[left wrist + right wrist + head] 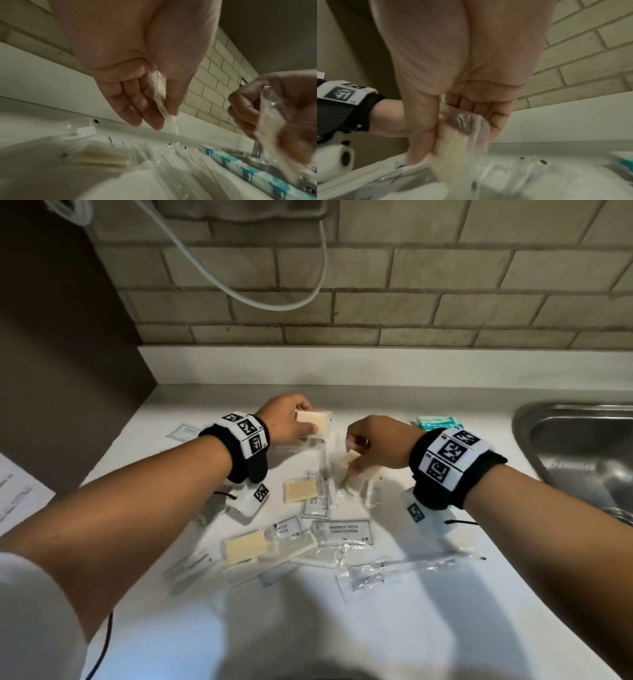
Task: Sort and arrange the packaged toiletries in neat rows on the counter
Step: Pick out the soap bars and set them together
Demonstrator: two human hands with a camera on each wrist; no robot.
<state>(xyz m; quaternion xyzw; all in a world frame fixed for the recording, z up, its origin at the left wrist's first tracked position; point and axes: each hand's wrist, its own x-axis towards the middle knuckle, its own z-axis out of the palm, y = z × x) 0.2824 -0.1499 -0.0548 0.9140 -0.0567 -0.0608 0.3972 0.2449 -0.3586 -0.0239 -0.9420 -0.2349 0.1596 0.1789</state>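
Two hands work above a white desk [394,628] that runs back to a low white upstand and a wall of pale brick-shaped tiles [411,313]. A white cable [274,302] sags in a loop across those tiles, and a dark brown panel [61,354] closes the corner on your left. On your right a steel sink [582,453] is set into the desk.

Your left hand [284,419] holds a clear packet with a cream soap bar [313,421] off the surface, the grip a pinch between thumb and straight fingers, as the left wrist view shows. Your right hand [373,443] has its grip closed on a second clear soap packet [352,462], thumb pressed against curled fingers, the wrapper trailing down towards the desk.

Below your hands the remaining packaged toiletries lie in a loose scatter in the middle of the desk: another soap packet [301,490], a larger soap packet [246,547] nearer you, a sachet printed SHAMPOO WITH CONDITIONER [343,531], a comb in clear wrap [298,549] and a long clear-wrapped item [411,568] at the right. A teal and white pack [438,422] lies near the sink, apart from the scatter. One small flat sachet [185,432] sits alone at the far left, and white paper [17,491] lies at the left edge.
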